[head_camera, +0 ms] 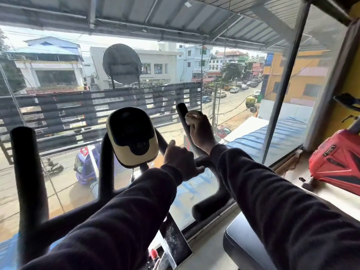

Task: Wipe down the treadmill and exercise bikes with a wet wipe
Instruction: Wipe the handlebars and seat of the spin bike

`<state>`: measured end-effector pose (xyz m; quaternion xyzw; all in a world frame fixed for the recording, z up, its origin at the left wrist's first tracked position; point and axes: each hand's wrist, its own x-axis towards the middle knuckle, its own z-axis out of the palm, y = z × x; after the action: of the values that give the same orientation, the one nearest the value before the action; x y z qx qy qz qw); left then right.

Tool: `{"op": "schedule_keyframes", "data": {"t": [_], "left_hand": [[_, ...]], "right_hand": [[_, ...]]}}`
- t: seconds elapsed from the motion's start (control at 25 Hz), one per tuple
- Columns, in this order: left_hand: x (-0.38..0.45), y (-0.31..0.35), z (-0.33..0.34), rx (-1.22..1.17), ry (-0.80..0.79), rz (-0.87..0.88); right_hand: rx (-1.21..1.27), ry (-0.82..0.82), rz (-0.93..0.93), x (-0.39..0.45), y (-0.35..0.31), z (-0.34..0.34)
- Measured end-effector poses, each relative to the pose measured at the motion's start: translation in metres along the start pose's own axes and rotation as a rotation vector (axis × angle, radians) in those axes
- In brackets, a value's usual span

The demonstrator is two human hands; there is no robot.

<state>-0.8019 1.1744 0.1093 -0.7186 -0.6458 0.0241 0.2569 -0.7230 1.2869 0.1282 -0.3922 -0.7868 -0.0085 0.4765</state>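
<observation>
An exercise bike stands in front of me at a big window, with a cream and black console (132,136) in the middle. My right hand (199,129) presses a white wet wipe (190,116) against the bike's upright right handlebar (182,112), fingers closed around both. My left hand (180,161) grips the horizontal black bar (201,162) just below, thumb raised. Both arms wear dark sleeves. A thick black left handlebar (24,152) rises at the far left, and a short padded grip (204,209) ends low on the right.
The glass window (243,123) lies right behind the handlebars, with a street far below. A red bag (337,158) lies on the pale sill at the right. A grey padded seat (243,246) sits at the lower right. A small red-capped bottle (154,254) shows near the bottom.
</observation>
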Motion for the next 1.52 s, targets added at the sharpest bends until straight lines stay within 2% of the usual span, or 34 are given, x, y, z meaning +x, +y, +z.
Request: {"op": "schedule_keyframes", "data": {"t": [0.16, 0.24, 0.28, 0.4, 0.52, 0.68, 0.8, 0.92, 1.12, 1.2, 1.28, 1.32, 1.4, 1.52], "left_hand": [[0.000, 0.000, 0.003, -0.049, 0.021, 0.019], [0.002, 0.000, 0.003, -0.087, 0.024, 0.017], [0.003, 0.000, 0.003, -0.103, 0.029, 0.017], [0.003, 0.000, 0.003, -0.113, 0.024, 0.006], [0.003, 0.000, 0.003, -0.110, 0.003, 0.003], [0.005, -0.001, 0.003, -0.093, 0.007, 0.003], [0.004, -0.001, 0.005, -0.088, 0.000, 0.004], [0.005, 0.000, 0.005, -0.078, 0.003, 0.005], [0.005, 0.000, 0.006, -0.065, 0.003, 0.003], [0.005, 0.000, 0.006, -0.079, 0.007, 0.002], [0.003, -0.001, 0.006, -0.078, 0.017, 0.008], [0.002, -0.002, 0.006, -0.065, 0.015, 0.018], [0.000, -0.003, 0.006, -0.035, 0.008, 0.033], [0.001, -0.003, 0.005, -0.022, 0.015, 0.036]], "right_hand": [[0.025, 0.022, 0.046, -0.009, 0.014, 0.015], [0.047, -0.063, 0.264, -0.015, 0.024, 0.012], [0.062, -0.082, 0.315, -0.014, 0.022, 0.011], [0.149, -0.070, 0.276, -0.013, 0.018, 0.013], [0.086, -0.218, 0.365, -0.022, 0.030, 0.004], [0.084, -0.156, 0.252, -0.040, 0.030, -0.002], [0.052, -0.265, 0.344, -0.047, 0.038, -0.011], [0.025, -0.157, 0.223, -0.057, 0.039, -0.015], [-0.113, -0.229, -0.074, -0.063, 0.038, -0.036], [-0.139, -0.381, -0.176, -0.061, 0.030, -0.040], [-0.239, -0.576, -0.192, -0.057, 0.025, -0.038], [-0.261, -0.624, -0.213, -0.055, 0.027, -0.039], [-0.192, -0.566, -0.249, -0.061, 0.040, -0.042], [-0.062, -0.256, -0.163, -0.079, 0.052, -0.039]]}}
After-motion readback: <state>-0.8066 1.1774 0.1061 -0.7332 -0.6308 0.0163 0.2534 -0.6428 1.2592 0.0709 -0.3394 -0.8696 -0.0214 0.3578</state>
